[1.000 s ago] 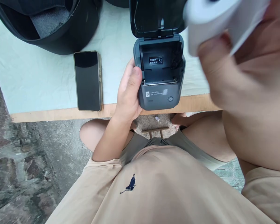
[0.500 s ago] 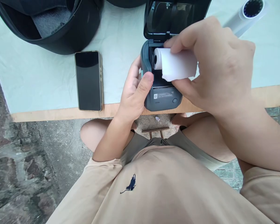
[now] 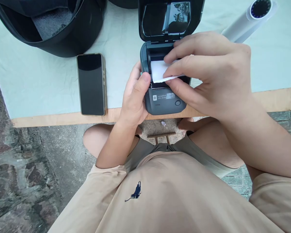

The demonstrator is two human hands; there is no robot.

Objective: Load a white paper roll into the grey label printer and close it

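Observation:
My left hand (image 3: 136,95) grips the left side of a dark grey portable label printer (image 3: 166,105), thumb on its near-left edge. The printer's black lid (image 3: 171,19) is flipped up at the far side. Inside the bay lies a roll of white paper (image 3: 158,68), its ragged loose end toward me. My right hand (image 3: 208,72) reaches in from the right and pinches that loose end between thumb and fingers. The right part of the roll is hidden beneath those fingers.
A smartphone (image 3: 91,84) lies on the pale tablecloth (image 3: 121,42) to the left. Behind it stands an open black zipped case (image 3: 87,32). A clear-wrapped white roll (image 3: 249,21) is at the far right. The wooden table edge (image 3: 46,119) runs in front of my legs.
The paper roll has gone down into the printer's bay. My right hand has shifted left and lower, now pinching the paper's loose end. Printer and left hand have moved slightly left.

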